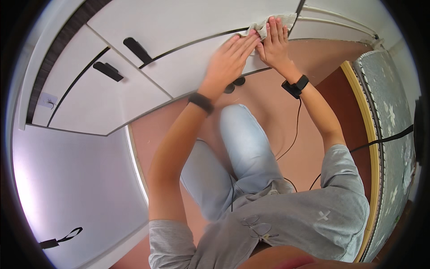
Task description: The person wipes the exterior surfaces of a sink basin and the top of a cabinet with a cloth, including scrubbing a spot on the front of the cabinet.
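Observation:
A crumpled pale cloth [289,21] lies against the white cabinet front [188,70], near its right end. My right hand [276,42] presses the cloth flat to that front with fingers stretched out. Close beside it, my left hand [230,57] has its fingertips on the left part of the cloth, slightly blurred. The fingers hide much of the cloth. Dark bands circle both wrists, and the right one carries a small black device [292,89] with a cable.
Black handles [137,50] [108,71] stick out from the cabinet. Pale pipes [339,22] run along the wall at upper right. A bed with a patterned grey cover [386,101] stands at right. My bent knees [245,134] are over the pinkish floor [299,141]. A cable [298,124] hangs beside them.

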Available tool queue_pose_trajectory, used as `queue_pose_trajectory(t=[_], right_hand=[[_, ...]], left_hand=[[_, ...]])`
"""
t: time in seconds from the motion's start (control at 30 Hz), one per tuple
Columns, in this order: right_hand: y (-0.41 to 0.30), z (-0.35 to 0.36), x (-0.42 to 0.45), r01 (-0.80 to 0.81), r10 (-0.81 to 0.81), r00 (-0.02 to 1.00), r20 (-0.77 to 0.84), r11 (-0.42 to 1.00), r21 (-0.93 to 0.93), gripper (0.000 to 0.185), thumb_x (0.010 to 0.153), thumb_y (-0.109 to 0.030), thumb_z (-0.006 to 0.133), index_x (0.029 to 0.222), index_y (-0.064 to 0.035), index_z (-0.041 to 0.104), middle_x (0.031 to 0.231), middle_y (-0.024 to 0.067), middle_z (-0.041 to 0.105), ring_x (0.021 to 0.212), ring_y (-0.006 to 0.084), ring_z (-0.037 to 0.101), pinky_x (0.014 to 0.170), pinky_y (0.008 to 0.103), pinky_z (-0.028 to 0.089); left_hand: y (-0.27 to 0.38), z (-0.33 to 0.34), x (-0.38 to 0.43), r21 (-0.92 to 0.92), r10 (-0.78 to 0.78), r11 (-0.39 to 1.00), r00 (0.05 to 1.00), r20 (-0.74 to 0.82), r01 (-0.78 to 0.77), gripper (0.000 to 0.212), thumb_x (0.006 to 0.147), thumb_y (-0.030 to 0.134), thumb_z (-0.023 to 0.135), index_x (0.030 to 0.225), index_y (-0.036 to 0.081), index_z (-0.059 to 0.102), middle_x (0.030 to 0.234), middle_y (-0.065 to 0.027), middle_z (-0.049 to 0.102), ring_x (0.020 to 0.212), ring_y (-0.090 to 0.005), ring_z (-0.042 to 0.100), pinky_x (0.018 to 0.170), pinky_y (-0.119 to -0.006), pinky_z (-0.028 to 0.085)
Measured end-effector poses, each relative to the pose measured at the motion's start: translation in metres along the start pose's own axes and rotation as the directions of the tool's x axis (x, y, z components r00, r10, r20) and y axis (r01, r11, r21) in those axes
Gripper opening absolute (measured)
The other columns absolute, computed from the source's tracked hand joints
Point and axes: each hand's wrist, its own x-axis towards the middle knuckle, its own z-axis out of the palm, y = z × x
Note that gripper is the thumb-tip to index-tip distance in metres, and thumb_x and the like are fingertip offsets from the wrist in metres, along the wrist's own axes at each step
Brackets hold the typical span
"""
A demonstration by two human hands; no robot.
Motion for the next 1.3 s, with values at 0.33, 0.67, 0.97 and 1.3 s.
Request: queue_pose_trajectory(t=[0.33, 0.67, 0.97, 1.3], right_hand=[[-0.087, 0.030, 0.030, -0.025, 0.026, 1.000, -0.016, 0.999, 0.044, 0.054, 0.090, -0.028, 0.043, 0.135, 0.0004, 0.042, 0.145, 0.0147, 0.037, 0.138, 0.0302, 0.028, 0.114, 0.0449, 0.008], [-0.175, 0.046, 0.064, 0.019, -0.023, 0.999, 0.023, 0.991, 0.131, 0.044, 0.080, -0.015, 0.051, 0.124, -0.0151, 0.057, 0.137, -0.0056, 0.049, 0.128, 0.0105, 0.042, 0.114, 0.0383, 0.015], [-0.181, 0.044, 0.051, 0.160, -0.167, 0.982, 0.088, 0.984, 0.078, 0.042, 0.084, -0.019, 0.051, 0.126, -0.0155, 0.056, 0.135, -0.0082, 0.050, 0.127, 0.0072, 0.042, 0.114, 0.0373, 0.016], [-0.082, 0.014, 0.026, 0.042, -0.040, 0.996, 0.078, 0.999, -0.026, 0.047, 0.084, -0.031, 0.054, 0.128, -0.0147, 0.054, 0.138, -0.0048, 0.047, 0.130, 0.0106, 0.039, 0.114, 0.0395, 0.015]], left_hand=[[-0.044, -0.025, -0.069, 0.257, -0.108, 0.960, 0.993, -0.037, 0.114, 0.036, 0.081, 0.023, 0.054, 0.114, 0.013, 0.061, 0.126, -0.0004, 0.056, 0.127, -0.0134, 0.043, 0.104, -0.036, 0.028], [-0.067, -0.068, -0.140, 0.248, -0.310, 0.928, 0.945, 0.103, 0.278, 0.045, 0.076, 0.032, 0.062, 0.115, 0.008, 0.057, 0.126, -0.0050, 0.052, 0.126, -0.0220, 0.042, 0.101, -0.039, 0.034], [-0.061, -0.059, -0.173, 0.234, -0.330, 0.932, 0.915, 0.234, 0.276, 0.057, 0.076, 0.035, 0.065, 0.123, 0.006, 0.052, 0.131, -0.0089, 0.048, 0.130, -0.0269, 0.038, 0.104, -0.043, 0.032], [-0.029, -0.006, -0.078, 0.193, -0.161, 0.969, 0.987, 0.015, 0.155, 0.043, 0.077, 0.033, 0.062, 0.114, 0.011, 0.059, 0.123, -0.0008, 0.055, 0.128, -0.0169, 0.043, 0.103, -0.035, 0.030]])
